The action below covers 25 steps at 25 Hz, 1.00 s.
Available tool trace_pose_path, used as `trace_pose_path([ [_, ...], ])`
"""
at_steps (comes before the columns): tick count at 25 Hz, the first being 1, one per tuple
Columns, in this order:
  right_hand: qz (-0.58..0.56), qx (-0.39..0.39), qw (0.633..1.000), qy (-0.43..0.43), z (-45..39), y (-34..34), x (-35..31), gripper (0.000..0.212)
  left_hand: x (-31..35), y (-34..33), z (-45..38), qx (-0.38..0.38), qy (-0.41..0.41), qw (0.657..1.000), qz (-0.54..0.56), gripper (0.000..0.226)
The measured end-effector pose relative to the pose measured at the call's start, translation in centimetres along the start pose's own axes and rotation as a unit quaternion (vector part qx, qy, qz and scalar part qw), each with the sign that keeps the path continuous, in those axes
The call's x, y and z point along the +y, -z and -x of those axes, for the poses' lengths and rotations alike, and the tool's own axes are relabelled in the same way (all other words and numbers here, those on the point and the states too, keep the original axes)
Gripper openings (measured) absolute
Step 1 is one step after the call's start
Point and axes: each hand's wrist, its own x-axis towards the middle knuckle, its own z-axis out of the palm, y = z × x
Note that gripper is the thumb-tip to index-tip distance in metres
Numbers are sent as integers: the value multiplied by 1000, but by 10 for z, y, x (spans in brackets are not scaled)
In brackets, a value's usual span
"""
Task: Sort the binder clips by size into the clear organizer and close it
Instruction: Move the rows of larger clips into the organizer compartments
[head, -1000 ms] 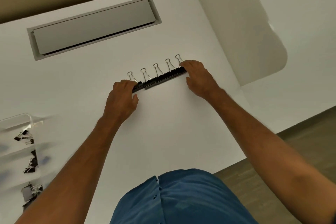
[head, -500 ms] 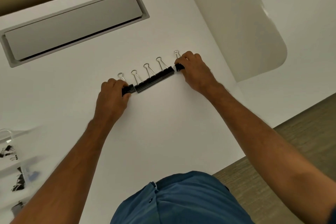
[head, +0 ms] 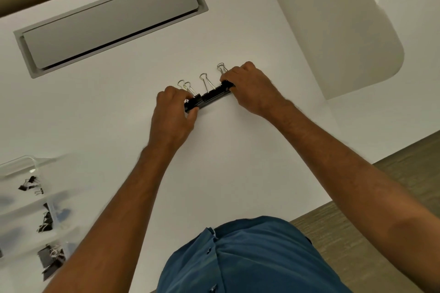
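Observation:
A short row of black binder clips (head: 209,97) with silver wire handles lies on the white table (head: 119,114), pressed together end to end. My left hand (head: 172,119) pinches the row's left end and my right hand (head: 250,88) pinches its right end. Some handles overlap at the left. The clear organizer (head: 28,197) sits at the table's left edge, open, with small, medium and large black clips in separate compartments; it is partly cut off by the frame.
A grey cable flap (head: 107,24) is set into the table behind the clips. A beige panel (head: 333,19) stands at the right. The table's front edge meets wood flooring (head: 357,233) at lower right. My blue shirt (head: 238,257) fills the bottom.
Both hands have pushed inward, squeezing the spread-out row of clips into a shorter, tighter bunch. The camera has shifted, bringing the organizer further into view.

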Motion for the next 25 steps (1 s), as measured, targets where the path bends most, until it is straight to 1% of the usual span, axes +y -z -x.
trace_pose_path([
  [3, 0, 5, 1000, 1, 2, 1, 1, 30, 2, -8, -5, -22, 8, 999, -28, 27],
  [6, 1, -25, 1000, 5, 2, 0, 3, 35, 0, -14, -5, -37, 21, 998, -42, 27],
  [9, 4, -33, 999, -4, 2, -2, 4, 36, -2, -17, -5, -46, 22, 998, -47, 28],
  [12, -1, -43, 999, -20, 2, 4, -5, 39, -4, -18, -6, -45, 18, 997, -53, 30],
  [15, 4, -44, 999, 2, 2, 11, -18, 44, -6, -21, -9, -49, 23, 997, -59, 27],
  [19, 15, -84, 996, 5, -8, 10, -33, 49, -9, -23, -13, -62, 34, 995, -63, 26],
  [22, 28, -92, 995, 3, -11, 1, -40, 46, -10, -22, -9, -61, 35, 996, -62, 26],
  [25, 45, -81, 996, 10, -10, -9, -44, 34, -12, -18, -2, -59, 36, 996, -62, 25],
])
